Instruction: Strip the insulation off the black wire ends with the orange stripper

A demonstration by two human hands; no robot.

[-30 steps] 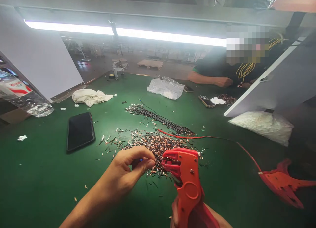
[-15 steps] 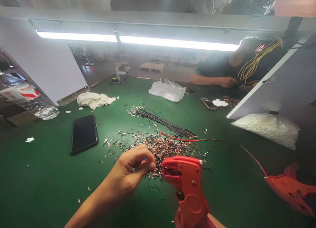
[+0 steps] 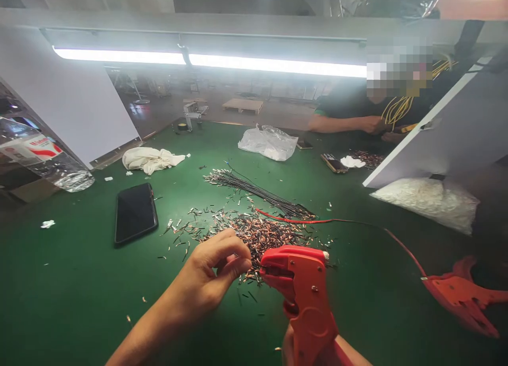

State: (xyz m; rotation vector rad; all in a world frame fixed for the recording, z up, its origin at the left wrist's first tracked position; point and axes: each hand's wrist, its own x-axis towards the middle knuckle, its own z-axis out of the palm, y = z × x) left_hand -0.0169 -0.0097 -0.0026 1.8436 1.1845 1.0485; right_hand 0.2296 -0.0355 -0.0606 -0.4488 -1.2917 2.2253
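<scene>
Hands, two, bare. Left hand (image 3: pixel 216 265): thumb and forefinger pinched together; from where I stand I cannot tell whether a wire lies between them. Right hand (image 3: pixel 289 345): mostly hidden, wrapped round the handle of a pistol-shaped tool (image 3: pixel 313 297).
Tool: one, smooth red and orange plastic with small metal screws, its blunt nose just right of the left fingertips.
Second tool (image 3: pixel 460 289): one, red plastic, flat on the table (image 3: pixel 79 281) well right of the right hand, a thin red strip running from it.
Clippings (image 3: pixel 262 234): a loose heap, black and copper-coloured, too many to count, just beyond both hands.
Black wires (image 3: pixel 257 191): one fanned bundle, thin, silvery ends, past the heap.
Phone (image 3: pixel 136 214): one, glossy black slab, beyond the left forearm.
Cloth (image 3: pixel 151 159): one, crumpled, off-white, farther out past the phone.
Plastic bag (image 3: pixel 270 143): one, translucent, wrinkled, well beyond the hands.
</scene>
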